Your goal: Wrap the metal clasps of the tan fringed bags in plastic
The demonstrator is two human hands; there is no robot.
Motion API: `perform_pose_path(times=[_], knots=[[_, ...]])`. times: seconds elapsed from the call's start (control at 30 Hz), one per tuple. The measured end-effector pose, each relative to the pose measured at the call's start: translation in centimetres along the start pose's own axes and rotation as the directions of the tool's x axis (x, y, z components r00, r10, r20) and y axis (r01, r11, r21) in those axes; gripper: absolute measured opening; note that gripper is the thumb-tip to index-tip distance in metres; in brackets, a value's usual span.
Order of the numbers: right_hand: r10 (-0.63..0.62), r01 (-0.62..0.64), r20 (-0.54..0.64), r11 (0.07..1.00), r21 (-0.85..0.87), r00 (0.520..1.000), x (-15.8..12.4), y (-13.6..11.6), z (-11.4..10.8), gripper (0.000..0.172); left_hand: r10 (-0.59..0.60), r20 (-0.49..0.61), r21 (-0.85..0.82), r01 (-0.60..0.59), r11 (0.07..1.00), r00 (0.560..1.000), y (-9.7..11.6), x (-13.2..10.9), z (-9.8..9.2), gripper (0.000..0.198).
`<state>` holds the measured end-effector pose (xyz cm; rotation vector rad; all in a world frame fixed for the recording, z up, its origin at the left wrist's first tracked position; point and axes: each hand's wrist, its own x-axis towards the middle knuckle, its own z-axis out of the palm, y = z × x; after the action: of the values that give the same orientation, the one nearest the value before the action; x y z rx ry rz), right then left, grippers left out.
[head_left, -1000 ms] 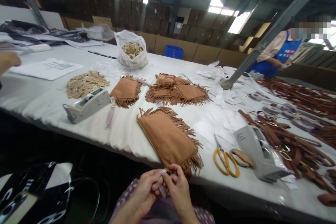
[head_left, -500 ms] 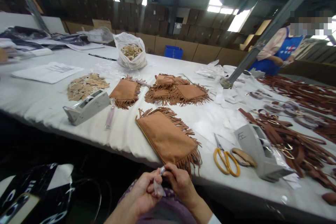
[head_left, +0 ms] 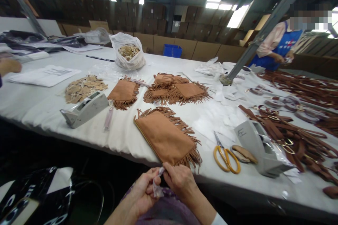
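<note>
A handwritten mark, possibly a Chinese character, stands on the right tape dispenser (head_left: pixel 260 153); a fainter one marks the left dispenser (head_left: pixel 86 110). White lettering on the lower-left black bag (head_left: pixel 46 200) and upper-right blue apron (head_left: pixel 283 51) is illegible.

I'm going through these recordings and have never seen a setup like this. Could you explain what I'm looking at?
There is no machine here: a person works bare-handed, seen by one camera worn on the head, looking forward and down. The left hand holds a thin plastic wrap; the right hand has its fingers closed at the wrap's upper end, though exactly what they grip is hidden. Just beyond lies a fringed brown pouch on the white-covered table. Around it are more fringed pouches, orange-handled scissors and two tape dispensers. Farther back, a co-worker in a blue apron stands at the right.
</note>
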<state>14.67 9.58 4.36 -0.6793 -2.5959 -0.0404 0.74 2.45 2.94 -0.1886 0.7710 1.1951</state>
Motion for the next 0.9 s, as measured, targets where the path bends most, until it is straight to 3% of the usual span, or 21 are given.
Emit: perform_pose_path(times=[0.17,0.27,0.33,0.43,0.53,0.63,0.7,0.77,0.9], knots=[[-0.029,0.03,0.05,0.999,-0.016,0.998,0.5,-0.3,1.6,0.01,0.01,0.033,0.026,-0.011,1.0,0.999,-0.7,0.3,-0.1,0.02],[0.022,-0.026,0.095,0.998,0.049,0.995,0.7,-0.6,2.4,0.012,-0.066,0.034,0.081,0.063,0.995,0.997,-0.6,0.8,-0.7,0.031],[0.068,-0.095,0.165,0.983,0.16,0.984,0.9,-0.4,1.8,0.01,-0.09,0.04,0.138,0.083,0.987,0.995,-0.2,0.8,-1.3,0.031],[0.063,-0.186,0.289,0.888,0.421,0.955,1.1,1.2,-0.5,0.035,-0.012,0.065,0.326,-0.01,0.945,0.998,0.8,0.0,-2.2,0.029],[0.246,-0.313,0.2,0.827,0.466,0.948,1.2,4.5,-1.9,0.034,0.074,0.081,0.612,-0.108,0.783,0.994,1.9,-1.2,-2.7,0.053],[0.5,-0.485,0.007,0.837,0.253,0.866,1.1,7.5,-1.1,0.034,0.096,0.158,0.752,-0.183,0.634,0.983,2.3,-1.8,-2.5,0.055],[0.543,-0.534,-0.03,0.833,0.147,0.839,1.0,8.7,0.2,0.039,0.056,0.224,0.782,-0.214,0.585,0.973,2.2,-1.8,-2.2,0.051],[0.536,-0.529,-0.019,0.839,0.126,0.844,0.8,8.9,1.4,0.042,0.051,0.259,0.795,-0.243,0.556,0.964,1.9,-1.3,-1.9,0.048],[0.583,-0.569,-0.006,0.795,0.209,0.812,0.0,7.6,2.3,0.051,0.255,0.272,0.758,-0.37,0.537,0.928,1.7,0.4,-1.5,0.049]])
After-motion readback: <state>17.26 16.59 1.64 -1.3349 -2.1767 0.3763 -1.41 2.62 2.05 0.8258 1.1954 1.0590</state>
